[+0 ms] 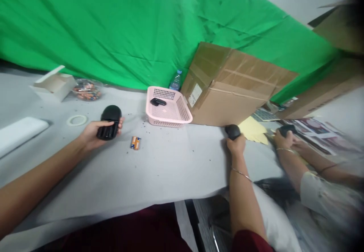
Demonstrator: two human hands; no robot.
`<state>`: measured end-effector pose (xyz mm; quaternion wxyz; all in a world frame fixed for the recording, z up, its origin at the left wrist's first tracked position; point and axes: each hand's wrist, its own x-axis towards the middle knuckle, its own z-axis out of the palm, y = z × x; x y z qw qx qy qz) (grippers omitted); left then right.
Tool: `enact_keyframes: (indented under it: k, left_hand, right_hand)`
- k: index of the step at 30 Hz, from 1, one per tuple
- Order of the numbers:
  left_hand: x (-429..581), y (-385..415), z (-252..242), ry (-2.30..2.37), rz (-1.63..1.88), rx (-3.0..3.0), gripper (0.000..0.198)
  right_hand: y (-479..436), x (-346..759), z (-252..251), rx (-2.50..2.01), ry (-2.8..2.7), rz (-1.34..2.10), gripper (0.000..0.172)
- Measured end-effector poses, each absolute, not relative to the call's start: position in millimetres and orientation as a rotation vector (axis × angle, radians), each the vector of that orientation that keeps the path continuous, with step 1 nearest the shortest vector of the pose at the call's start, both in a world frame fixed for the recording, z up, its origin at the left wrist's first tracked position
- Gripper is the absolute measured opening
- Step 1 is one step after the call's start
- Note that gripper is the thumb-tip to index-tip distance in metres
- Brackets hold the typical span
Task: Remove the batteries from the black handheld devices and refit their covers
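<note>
My left hand [95,135] holds a black wireless mouse [109,123] upright in its palm, with the fingers around the far side. Two AA batteries [135,142] with orange and blue labels lie on the grey table covering [170,168] to the right of that hand. My right hand [235,145] grips a second black mouse [232,131] at the table's near edge. A third black mouse [158,101] lies in a pink plastic basket [167,107]. A co-worker's hand [284,140], at the right, holds another black object [287,130].
A cardboard box [224,87] leans against the green backdrop [113,28], with a water bottle [175,80] behind the basket. A tape roll [76,120], white box [54,83], glass bowl [87,90], yellow paper [253,130] and printed sheets [315,132] lie around.
</note>
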<state>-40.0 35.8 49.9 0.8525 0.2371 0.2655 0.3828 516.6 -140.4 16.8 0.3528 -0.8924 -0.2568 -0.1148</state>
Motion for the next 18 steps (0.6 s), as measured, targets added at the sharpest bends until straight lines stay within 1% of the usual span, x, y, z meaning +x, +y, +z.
enact_keyframes:
  k: [2, 3, 6, 7, 8, 9, 10, 11, 12, 13, 14, 15, 18]
  left_hand:
    - [-41.2, 30.3, 53.3, 0.49, 0.741, 0.456, 0.042]
    - [-40.5, 29.3, 54.7, 0.452, 0.719, 0.449, 0.042]
    - [-33.5, 28.2, 55.8, 0.391, 0.693, 0.459, 0.056]
    - [-29.4, 27.5, 55.6, 0.391, 0.694, 0.463, 0.057]
    - [-24.5, 26.5, 55.6, 0.4, 0.695, 0.459, 0.056]
    - [-19.1, 25.1, 55.8, 0.411, 0.707, 0.449, 0.056]
    - [-13.4, 23.7, 56.4, 0.423, 0.726, 0.434, 0.056]
    - [-7.9, 22.1, 57.4, 0.435, 0.751, 0.418, 0.057]
    - [-3.0, 20.5, 58.6, 0.447, 0.773, 0.407, 0.058]
    - [1.0, 19.0, 59.8, 0.46, 0.787, 0.401, 0.059]
    - [3.7, 17.7, 60.8, 0.471, 0.797, 0.4, 0.06]
    - [5.1, 16.5, 61.4, 0.48, 0.804, 0.402, 0.06]
    - [1.7, 14.8, 59.6, 0.506, 0.843, 0.406, 0.059]
  right_hand:
    - [-139.5, 521.6, 21.2, -2.322, -0.567, -0.266, 0.065]
    - [-137.8, 520.3, 24.4, -2.327, -0.527, -0.251, 0.071]
    - [-125.3, 486.6, 41.5, -2.297, -0.565, -0.355, 0.097]
    - [-119.1, 462.3, 49.0, -2.231, -0.722, -0.489, 0.1]
    - [-112.3, 431.2, 56.2, -2.095, -0.936, -0.634, 0.097]
    - [-105.2, 394.6, 62.1, -1.913, -1.197, -0.686, 0.087]
    - [-98.1, 354.5, 65.8, -1.703, -1.476, -0.625, 0.07]
    - [-91.0, 313.5, 66.9, -1.527, -1.767, -0.443, 0.052]
    - [-83.8, 274.4, 65.5, -1.373, -2.045, -0.208, 0.04]
    - [-76.4, 239.7, 61.8, -1.256, -2.272, 0.022, 0.037]
    - [-68.7, 211.2, 56.4, -1.187, -2.414, 0.185, 0.042]
    - [-61.0, 189.8, 49.9, -1.188, -2.459, 0.258, 0.047]
    - [-41.6, 164.7, 30.0, -1.289, -2.389, 0.29, 0.041]
